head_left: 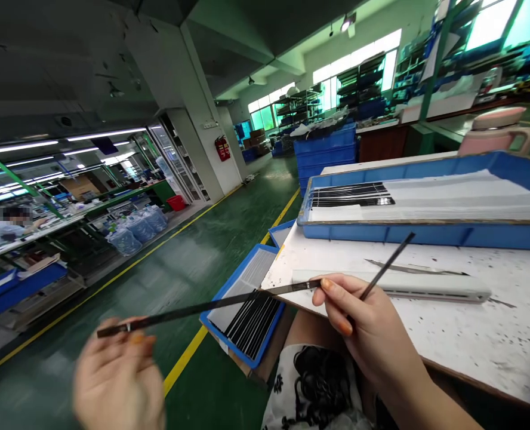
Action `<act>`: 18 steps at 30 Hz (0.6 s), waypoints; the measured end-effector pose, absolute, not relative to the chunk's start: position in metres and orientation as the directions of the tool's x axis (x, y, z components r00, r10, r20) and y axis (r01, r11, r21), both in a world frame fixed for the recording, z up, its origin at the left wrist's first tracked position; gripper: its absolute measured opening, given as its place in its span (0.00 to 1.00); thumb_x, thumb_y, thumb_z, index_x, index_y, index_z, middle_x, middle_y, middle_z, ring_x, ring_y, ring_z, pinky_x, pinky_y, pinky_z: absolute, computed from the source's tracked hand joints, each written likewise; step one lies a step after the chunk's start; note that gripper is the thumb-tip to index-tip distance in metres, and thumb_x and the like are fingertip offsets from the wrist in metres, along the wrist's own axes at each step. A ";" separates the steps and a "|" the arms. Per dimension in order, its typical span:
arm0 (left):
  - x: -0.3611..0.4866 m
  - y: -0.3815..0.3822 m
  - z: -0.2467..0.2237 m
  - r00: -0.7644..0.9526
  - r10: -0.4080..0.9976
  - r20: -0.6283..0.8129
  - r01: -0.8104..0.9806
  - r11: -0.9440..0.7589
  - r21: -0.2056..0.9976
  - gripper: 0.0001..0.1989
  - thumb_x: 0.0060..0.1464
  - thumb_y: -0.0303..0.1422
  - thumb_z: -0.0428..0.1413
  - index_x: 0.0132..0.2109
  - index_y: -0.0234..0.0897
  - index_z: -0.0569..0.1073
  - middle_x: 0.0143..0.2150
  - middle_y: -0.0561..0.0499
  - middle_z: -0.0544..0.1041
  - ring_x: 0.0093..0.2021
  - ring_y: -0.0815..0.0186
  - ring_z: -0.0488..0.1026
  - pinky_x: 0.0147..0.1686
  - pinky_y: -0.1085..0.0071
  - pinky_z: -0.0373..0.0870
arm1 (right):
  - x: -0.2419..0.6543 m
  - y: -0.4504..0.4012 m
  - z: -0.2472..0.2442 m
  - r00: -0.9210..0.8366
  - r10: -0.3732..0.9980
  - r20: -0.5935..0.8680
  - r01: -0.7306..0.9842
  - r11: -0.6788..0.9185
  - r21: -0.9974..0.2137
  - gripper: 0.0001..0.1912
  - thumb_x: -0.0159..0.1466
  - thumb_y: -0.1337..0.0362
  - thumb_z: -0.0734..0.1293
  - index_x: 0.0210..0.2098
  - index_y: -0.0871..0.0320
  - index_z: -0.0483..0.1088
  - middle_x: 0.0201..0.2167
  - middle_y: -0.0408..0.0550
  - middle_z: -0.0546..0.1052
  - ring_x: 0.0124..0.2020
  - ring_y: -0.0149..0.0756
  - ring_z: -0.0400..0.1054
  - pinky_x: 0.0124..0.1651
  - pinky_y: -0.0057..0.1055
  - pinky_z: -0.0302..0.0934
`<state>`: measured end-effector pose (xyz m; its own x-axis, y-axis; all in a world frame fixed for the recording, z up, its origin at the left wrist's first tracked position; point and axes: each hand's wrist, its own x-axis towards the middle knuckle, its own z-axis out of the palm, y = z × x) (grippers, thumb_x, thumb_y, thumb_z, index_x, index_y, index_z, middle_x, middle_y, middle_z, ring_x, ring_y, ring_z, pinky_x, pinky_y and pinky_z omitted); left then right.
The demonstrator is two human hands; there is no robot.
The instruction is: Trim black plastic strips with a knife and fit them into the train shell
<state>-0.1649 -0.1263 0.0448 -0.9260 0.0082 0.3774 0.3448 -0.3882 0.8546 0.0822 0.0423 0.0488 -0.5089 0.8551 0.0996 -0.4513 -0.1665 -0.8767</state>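
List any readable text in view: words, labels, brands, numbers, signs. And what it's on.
No text is legible.
Red fixture on the pillar: pale marks, too small to read.
Dark strip between the hands: small light marks near both ends, no readable characters.
Pink mug, blue tray, white bar: no lettering I can make out.
Far benches and shelves: too small or blurred to tell.

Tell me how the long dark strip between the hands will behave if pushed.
The strip spans nearly straight between left hand and right hand, so probably somewhat stiff. Being so narrow, it would likely flex under a sideways push. Fingertip holds suggest it is light.
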 end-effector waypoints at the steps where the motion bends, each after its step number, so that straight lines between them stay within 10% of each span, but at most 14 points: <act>1: -0.154 -0.115 0.038 -0.953 0.124 0.278 0.201 -0.428 0.881 0.24 0.36 0.26 0.71 0.43 0.39 0.77 0.40 0.51 0.78 0.39 0.67 0.76 0.31 0.80 0.74 | 0.080 0.039 0.048 -0.499 0.863 0.083 -0.458 -0.181 -0.870 0.19 0.63 0.50 0.74 0.29 0.60 0.78 0.11 0.37 0.55 0.18 0.25 0.43 0.26 0.30 0.36; 6: -0.088 -0.075 0.034 -0.826 0.543 0.151 -0.103 -0.409 0.907 0.19 0.38 0.31 0.74 0.40 0.36 0.81 0.36 0.46 0.80 0.39 0.64 0.78 0.31 0.78 0.76 | 0.070 0.022 0.043 -0.514 0.857 -0.037 -0.431 -0.295 -0.853 0.19 0.61 0.51 0.74 0.27 0.62 0.77 0.12 0.39 0.57 0.17 0.24 0.41 0.25 0.30 0.35; 18: -0.081 -0.064 0.049 -0.828 0.537 0.158 -0.209 -0.558 0.803 0.13 0.39 0.33 0.75 0.33 0.36 0.83 0.34 0.48 0.80 0.30 0.72 0.73 0.27 0.81 0.73 | 0.080 0.018 0.013 -0.551 0.786 -0.282 -0.338 -0.518 -0.786 0.22 0.51 0.47 0.80 0.24 0.60 0.75 0.16 0.42 0.61 0.17 0.22 0.41 0.20 0.26 0.39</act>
